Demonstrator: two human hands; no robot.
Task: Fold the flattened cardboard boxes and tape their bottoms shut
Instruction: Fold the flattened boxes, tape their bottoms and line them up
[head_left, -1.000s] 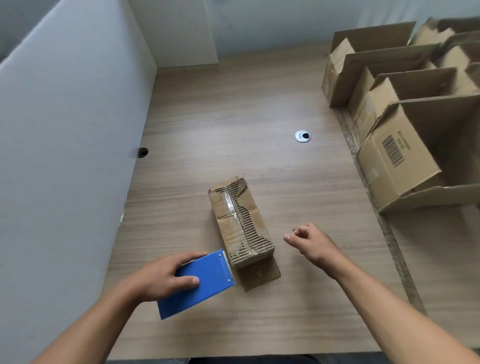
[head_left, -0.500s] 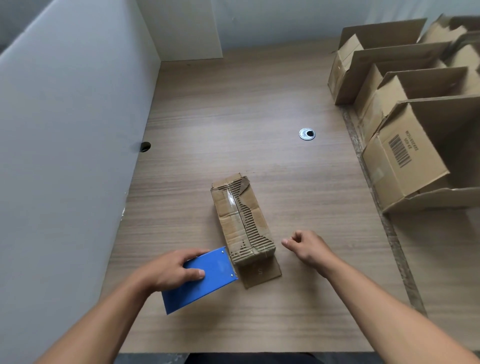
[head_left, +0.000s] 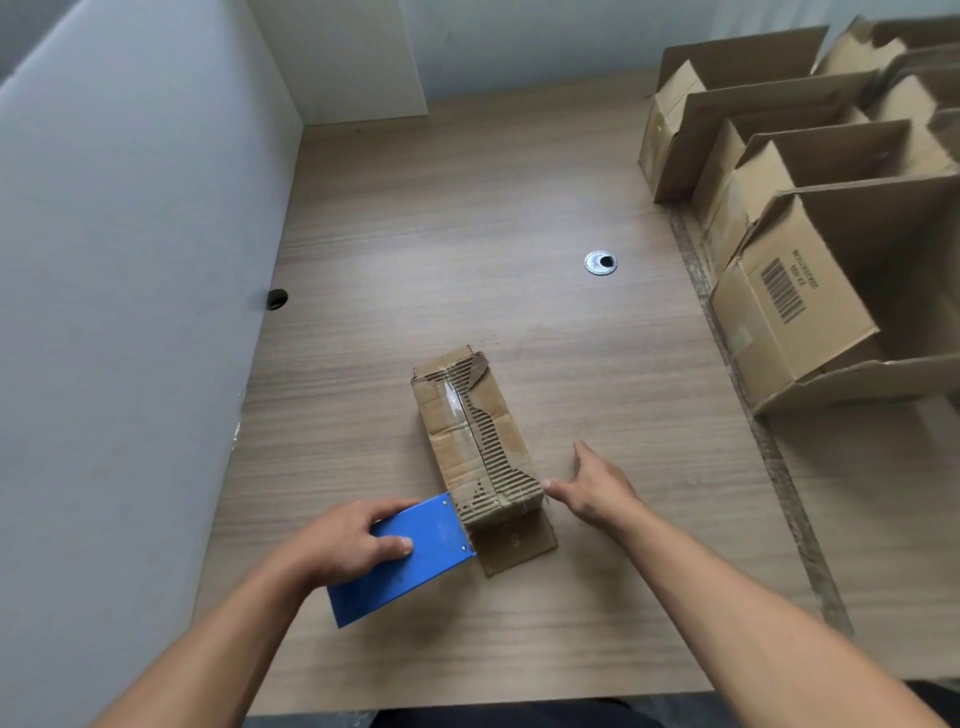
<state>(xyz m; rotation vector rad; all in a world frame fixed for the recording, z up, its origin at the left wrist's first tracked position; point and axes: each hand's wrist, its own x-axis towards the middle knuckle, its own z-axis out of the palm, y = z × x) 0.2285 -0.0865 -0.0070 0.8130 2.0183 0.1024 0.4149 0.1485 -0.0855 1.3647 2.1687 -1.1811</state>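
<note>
In the lower middle of the frame the left hand (head_left: 343, 545) grips a blue tape dispenser (head_left: 410, 561), fingers curled over its far edge and thumb pressed on its flat face. The dispenser's toothed end sits against the near end of the box (head_left: 472, 441), probably so that the strip can be cut or pulled down over that edge.

Just right of it, the right hand (head_left: 597, 488) is spread and holds nothing. Its thumb tip is at the box's near right corner and seems to touch it, while the other fingers reach along the box's right side. This looks like a steadying hold that keeps the box from sliding against the dispenser.

The box stands at the centre of the frame on the table (head_left: 467, 234), its closed bottom facing up. A clear strip of tape (head_left: 457, 410) runs lengthwise along the seam, beside a patch where the outer paper is torn away. One flap (head_left: 517, 543) lies flat on the table at the near end, so the box's open side is likely underneath.

Farther up, a round metal cable port (head_left: 600, 262) sits in the table. At the upper right, a row of folded boxes (head_left: 795, 312) stands with open tops, apparently the finished pile, kept well apart from the work. A grey partition (head_left: 130, 312) closes off the left side.
</note>
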